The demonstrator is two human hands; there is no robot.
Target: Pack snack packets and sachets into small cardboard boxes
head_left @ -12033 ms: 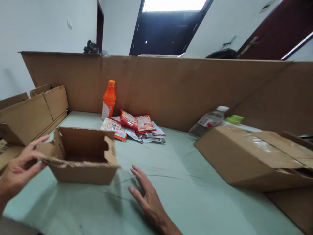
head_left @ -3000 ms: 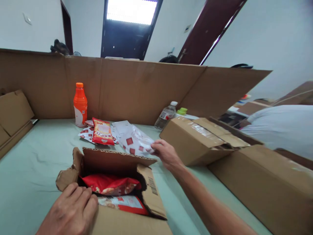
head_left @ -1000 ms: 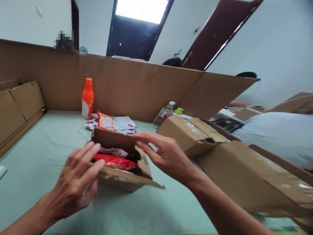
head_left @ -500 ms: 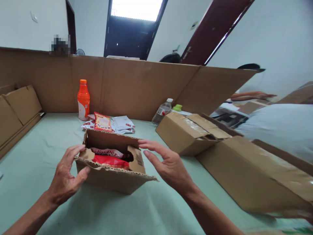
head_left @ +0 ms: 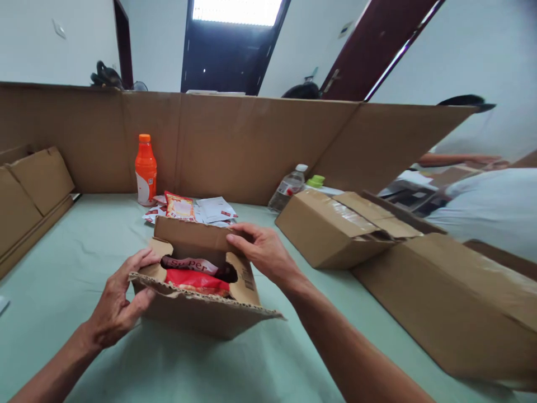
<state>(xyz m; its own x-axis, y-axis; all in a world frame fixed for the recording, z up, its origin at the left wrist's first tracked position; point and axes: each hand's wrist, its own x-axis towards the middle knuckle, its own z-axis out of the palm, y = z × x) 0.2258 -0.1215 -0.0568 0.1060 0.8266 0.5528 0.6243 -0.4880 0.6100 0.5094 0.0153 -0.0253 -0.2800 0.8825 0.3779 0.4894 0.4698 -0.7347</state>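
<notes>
In front of me stands a small cardboard box [head_left: 201,320] with its top flaps up. Inside it lie a red packet [head_left: 197,280] and a dark packet [head_left: 191,264] lettered "super". My left hand [head_left: 121,302] grips the box at its left end, fingers on the side flap and thumb against the near wall. With thumb and fingers, my right hand [head_left: 264,249] pinches the far flap [head_left: 197,234] near its right corner. The right side flap [head_left: 243,280] leans inward over the contents.
Behind the box lie a red snack packet [head_left: 179,207] and white sachets [head_left: 216,209], beside an orange bottle [head_left: 146,170]. A clear bottle [head_left: 289,187] leans near taped cartons [head_left: 335,229] on the right. A cardboard wall [head_left: 243,145] runs along the back. Another person's arm [head_left: 457,160] shows at right.
My right hand has moved from beside the box onto the far flap and closed on it. The far flap now tilts inward. My left hand stays at the left end.
</notes>
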